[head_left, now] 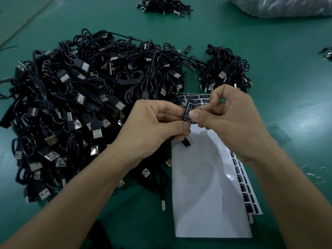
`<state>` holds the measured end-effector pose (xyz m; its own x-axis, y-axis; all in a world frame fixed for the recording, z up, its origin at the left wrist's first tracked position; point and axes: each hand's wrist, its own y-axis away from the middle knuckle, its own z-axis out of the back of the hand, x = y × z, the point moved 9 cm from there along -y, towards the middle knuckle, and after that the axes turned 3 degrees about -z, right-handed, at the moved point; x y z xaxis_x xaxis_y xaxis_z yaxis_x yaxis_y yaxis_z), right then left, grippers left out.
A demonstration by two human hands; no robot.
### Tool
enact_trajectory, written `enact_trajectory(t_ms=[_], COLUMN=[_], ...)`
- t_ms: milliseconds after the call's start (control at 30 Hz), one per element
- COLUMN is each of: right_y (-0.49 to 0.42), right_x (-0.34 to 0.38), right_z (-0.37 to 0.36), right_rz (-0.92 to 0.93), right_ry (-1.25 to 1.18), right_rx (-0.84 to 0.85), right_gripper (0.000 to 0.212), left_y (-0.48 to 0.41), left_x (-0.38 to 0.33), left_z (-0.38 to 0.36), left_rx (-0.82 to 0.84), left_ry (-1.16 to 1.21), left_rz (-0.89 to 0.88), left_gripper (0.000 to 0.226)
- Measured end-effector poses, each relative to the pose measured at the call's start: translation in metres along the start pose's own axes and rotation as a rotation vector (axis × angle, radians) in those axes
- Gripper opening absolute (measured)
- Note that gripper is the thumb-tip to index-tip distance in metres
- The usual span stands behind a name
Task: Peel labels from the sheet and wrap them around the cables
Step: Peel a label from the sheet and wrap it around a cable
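Status: one wrap in progress. The left hand [156,123] has its fingers [170,112] curled round a black cable [186,143], whose flat end hangs out below the thumb. The right hand [231,119] pinches a black label [187,110] between thumb and forefinger and holds it against the cable. Both hands are raised above the sheet [206,186].

Done: most of the sheet is bare white backing, so its labels have been peeled. Only the remaining rows [195,97] at its far end are unpeeled.

Left to do: the lower sheets [246,191] show full columns of labels along the right edge. The large pile of cables [80,105] lies on the green tabletop [287,69] to the left, reaching the sheet. A smaller bundle [224,69] lies just beyond the hands, and a far bundle [163,5] sits at the top edge. At this resolution I cannot tell which heap, if any, is already labelled, so the share finished is unknown.

Writing: the held label reads "LED CONTROLLER" in white along its length. The finer lines beside it, and the print on the sheet labels, are too small to read. No brand is visible on the USB plugs.
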<state>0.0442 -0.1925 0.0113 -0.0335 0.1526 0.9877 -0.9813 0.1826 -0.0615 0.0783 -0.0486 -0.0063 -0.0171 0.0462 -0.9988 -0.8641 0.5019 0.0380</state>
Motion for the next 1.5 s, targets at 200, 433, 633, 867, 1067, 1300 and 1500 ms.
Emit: enact_trajectory(t_ms=[200,433,633,867,1067,1300,1500], right_y=[0.0009,0.0011,0.0015,0.0012,0.0018,0.0009,0.001], right_x=[0.0006,0.0007,-0.0007,-0.0016,-0.0012,-0.0012,-0.0008], right_z=[0.0003,0.0017,0.0023,0.0019,0.0021,0.0017,0.003], right_rz=[-0.003,-0.008,-0.011,-0.017,-0.015,-0.014,-0.005], right_ry=[0.006,0.02,0.044,0.048,0.053,0.02,0.029], right_rx=[-0.011,-0.021,-0.015,-0.01,-0.016,-0.021,-0.02], right_gripper=[0.041,0.041,0.042,0.041,0.041,0.041,0.042], left_y=[0.0008,0.0005,0.0009,0.0004,0.0009,0.0008,0.0007], left_x=[-0.0011,-0.0009,-0.0001,0.0001,-0.0005,0.0012,0.0015], left_z=[0.0001,-0.0004,-0.0012,-0.0016,-0.0022,-0.0021,-0.0027], left_rx=[0.003,0.002,0.006,0.011,0.014,0.008,0.003], left_ry=[-0.022,-0.024,-0.021,-0.01,-0.005,0.01,0.01], left_rz=[-0.009,-0.008,-0.005,0.002,-0.005,0.022,0.024], left_gripper=[0.017,0.016,0.015,0.016,0.015,0.015,0.015])
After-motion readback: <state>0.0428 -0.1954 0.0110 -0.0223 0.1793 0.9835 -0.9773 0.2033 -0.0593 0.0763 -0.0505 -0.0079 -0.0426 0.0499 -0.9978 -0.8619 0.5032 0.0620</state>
